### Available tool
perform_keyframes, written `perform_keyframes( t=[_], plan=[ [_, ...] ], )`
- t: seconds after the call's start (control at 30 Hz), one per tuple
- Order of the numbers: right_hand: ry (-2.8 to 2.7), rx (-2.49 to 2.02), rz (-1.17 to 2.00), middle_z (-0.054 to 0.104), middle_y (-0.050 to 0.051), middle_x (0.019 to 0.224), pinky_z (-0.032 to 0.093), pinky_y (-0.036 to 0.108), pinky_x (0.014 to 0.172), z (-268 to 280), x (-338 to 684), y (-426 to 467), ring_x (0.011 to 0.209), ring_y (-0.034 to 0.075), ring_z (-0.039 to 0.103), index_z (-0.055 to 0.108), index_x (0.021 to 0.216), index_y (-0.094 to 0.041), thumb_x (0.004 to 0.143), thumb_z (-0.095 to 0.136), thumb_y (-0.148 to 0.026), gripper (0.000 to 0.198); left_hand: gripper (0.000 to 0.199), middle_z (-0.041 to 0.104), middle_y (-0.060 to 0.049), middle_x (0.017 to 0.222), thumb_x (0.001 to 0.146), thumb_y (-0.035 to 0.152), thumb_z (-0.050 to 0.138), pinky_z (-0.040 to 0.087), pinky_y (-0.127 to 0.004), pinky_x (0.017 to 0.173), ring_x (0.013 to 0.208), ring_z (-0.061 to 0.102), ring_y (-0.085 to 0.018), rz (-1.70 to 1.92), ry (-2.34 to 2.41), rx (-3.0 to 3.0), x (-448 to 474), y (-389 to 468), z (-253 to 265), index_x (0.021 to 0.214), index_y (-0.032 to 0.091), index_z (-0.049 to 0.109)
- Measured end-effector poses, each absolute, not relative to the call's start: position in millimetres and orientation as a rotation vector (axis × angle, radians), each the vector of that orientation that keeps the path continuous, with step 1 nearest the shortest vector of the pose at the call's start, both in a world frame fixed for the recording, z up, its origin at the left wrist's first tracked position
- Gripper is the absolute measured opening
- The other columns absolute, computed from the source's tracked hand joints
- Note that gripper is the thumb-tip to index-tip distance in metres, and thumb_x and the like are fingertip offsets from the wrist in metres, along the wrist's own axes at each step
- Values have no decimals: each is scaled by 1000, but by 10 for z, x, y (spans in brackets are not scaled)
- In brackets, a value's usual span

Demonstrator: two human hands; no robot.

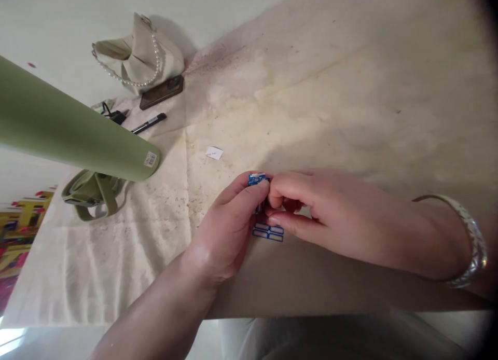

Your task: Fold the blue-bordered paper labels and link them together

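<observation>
Over the front part of the table, my left hand is closed around a small blue-and-white patterned thing. Its thumb presses on top, and most of the thing is hidden by the fingers. My right hand is right beside it, fingers curled and thumb drawn in toward the same spot. What its fingertips pinch, if anything, is hidden. Just below the hands shows a sheet of blue-bordered blank labels, partly covered by the fingers. I cannot tell whether this sheet lies on the cloth or is joined to the held thing.
A tall green cylinder leans in from the left above a green strapped item. Behind are a cream bag with a pearl handle, a phone and a black pen. A white paper slip lies on the tablecloth.
</observation>
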State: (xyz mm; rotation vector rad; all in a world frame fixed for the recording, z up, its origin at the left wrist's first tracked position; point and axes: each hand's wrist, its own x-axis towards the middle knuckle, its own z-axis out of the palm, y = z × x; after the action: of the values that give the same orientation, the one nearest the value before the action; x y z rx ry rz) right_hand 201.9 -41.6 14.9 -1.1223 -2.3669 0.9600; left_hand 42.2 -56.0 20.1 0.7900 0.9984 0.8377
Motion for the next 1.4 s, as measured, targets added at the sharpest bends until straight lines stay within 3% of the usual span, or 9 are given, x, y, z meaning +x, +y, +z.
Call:
perform_keyframes(
  t=[0.77, 1.4],
  plan=[
    [-2364, -1084, 945, 63, -3, 82, 32, 25, 54, 131, 2029, -413, 65, 11, 52, 52, 85, -21, 87, 50, -32, 11, 17, 49, 0, 72, 87, 26, 49, 38, -22, 60, 67, 45, -9, 833, 1025, 802, 426, -553, 200, 75, 15, 55],
    [-2423, -1089, 869, 62, -2, 78, 30, 26, 53, 154, 2046, -432, 64, 13, 51, 49, 83, -22, 88, 48, -31, 10, 20, 57, -1, 78, 89, 26, 45, 40, -23, 65, 71, 50, -10, 793, 1055, 863, 421, -591, 213, 81, 15, 60]
  ],
)
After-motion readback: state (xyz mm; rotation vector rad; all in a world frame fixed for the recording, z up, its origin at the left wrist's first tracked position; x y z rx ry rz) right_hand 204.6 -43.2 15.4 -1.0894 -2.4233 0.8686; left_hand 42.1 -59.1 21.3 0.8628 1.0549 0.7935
